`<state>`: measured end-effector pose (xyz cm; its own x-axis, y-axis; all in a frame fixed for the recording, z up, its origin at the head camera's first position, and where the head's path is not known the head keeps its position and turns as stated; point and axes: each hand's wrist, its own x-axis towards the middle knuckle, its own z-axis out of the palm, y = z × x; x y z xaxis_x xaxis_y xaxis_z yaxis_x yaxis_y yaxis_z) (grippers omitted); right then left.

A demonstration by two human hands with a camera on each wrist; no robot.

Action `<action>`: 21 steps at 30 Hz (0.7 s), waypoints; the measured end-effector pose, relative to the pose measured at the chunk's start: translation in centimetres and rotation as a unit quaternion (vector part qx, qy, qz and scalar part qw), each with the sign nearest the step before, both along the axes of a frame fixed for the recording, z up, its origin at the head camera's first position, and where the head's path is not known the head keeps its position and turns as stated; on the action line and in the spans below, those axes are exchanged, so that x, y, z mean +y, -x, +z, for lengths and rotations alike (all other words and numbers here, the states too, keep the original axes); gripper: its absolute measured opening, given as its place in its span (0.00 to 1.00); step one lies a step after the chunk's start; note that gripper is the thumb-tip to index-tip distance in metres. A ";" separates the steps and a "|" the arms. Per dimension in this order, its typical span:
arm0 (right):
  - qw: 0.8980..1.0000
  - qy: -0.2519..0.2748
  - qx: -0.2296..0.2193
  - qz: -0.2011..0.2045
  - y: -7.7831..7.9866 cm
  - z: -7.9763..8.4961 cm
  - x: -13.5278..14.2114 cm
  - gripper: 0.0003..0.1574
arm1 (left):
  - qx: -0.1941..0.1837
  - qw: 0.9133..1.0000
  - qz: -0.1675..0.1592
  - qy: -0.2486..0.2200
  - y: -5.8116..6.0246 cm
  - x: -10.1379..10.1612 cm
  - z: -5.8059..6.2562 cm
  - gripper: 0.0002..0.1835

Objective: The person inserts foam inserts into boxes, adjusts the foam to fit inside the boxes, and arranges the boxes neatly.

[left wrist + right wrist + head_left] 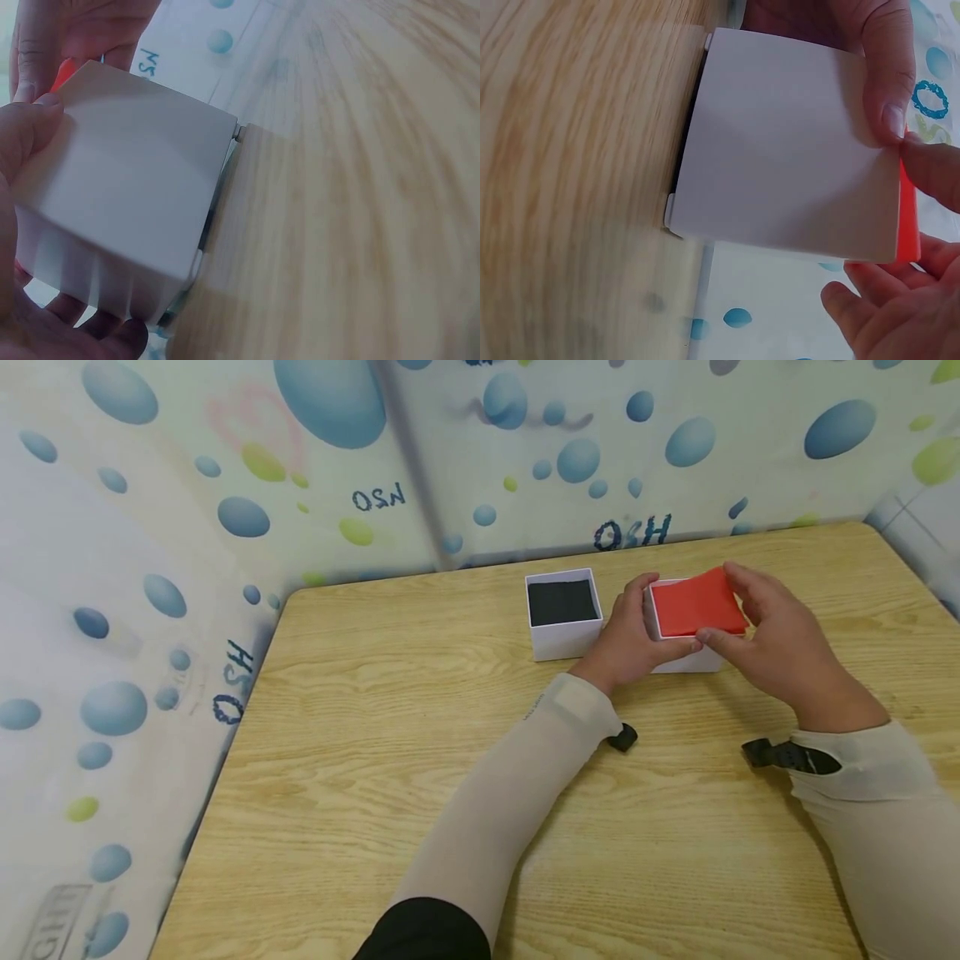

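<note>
On the right of the table in the head view stands a white box [686,663], with a red folded sheet [696,603] at its open top; I cannot tell whether it is paper or cloth. My left hand [628,635] grips the box from its left side, thumb along the near wall and fingers around the far side. The right hand [787,643] holds the sheet's right end between thumb and fingers, at the box rim. Both thumbs nearly meet at the upper edge of the box wall [787,150] in the right wrist view. The box's far wall is hidden.
Just left of the hands stands a second white box [567,641] with a folded black sheet [562,603] inside. The wooden table [360,735] reaches back to a wall covering [465,468] with blue and green dots.
</note>
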<state>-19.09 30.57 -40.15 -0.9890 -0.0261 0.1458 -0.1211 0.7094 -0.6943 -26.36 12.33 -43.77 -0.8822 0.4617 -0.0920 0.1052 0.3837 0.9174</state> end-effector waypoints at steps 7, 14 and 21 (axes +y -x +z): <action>0.998 -0.041 -0.049 0.011 0.1 0.2 0.2 0.59 | 0.001 1.000 0.003 0.013 0.0 0.0 0.0 0.57; 0.982 -0.145 -0.103 0.059 -0.9 2.3 -0.8 0.63 | 0.008 1.000 -0.003 0.007 0.2 0.0 -0.1 0.58; 0.953 -0.230 -0.170 0.101 -1.9 3.3 -2.0 0.63 | 0.017 1.000 -0.006 0.005 0.2 0.2 -0.2 0.57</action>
<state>-17.18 28.58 -36.81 -0.9451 -0.2042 -0.2550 -0.1105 0.9343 -0.3389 -26.58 12.49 -44.01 -0.8791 0.4720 -0.0667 0.1410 0.3909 0.9096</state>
